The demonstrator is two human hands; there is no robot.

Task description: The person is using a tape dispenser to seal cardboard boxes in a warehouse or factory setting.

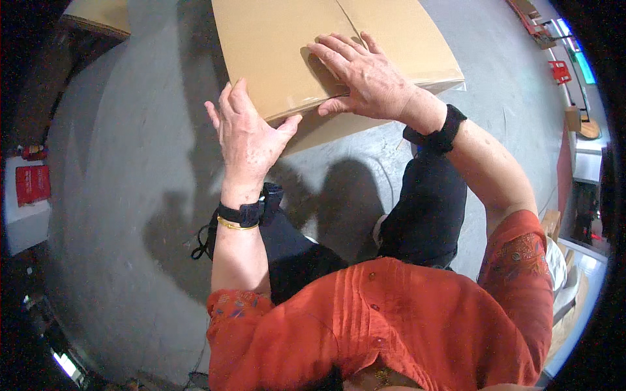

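Note:
A tan cardboard box [280,49] lies in front of me, with a seam running across its top and clear tape or film along its near edge. My left hand [246,130] is at the near left corner of the box. Its fingers are spread along the left side and its thumb touches the near edge. My right hand [365,78] rests palm down on the top with fingers stretched out, the thumb by the near edge. The box's far end is cut off by the frame, and its underside is hidden.
Grey floor [117,182] surrounds the box, and my legs in black trousers [424,208] are close to its near side. Another cardboard piece [101,16] is at the far left. A red item [32,184] sits at the left rim, and a red chair-like object [559,73] stands far right.

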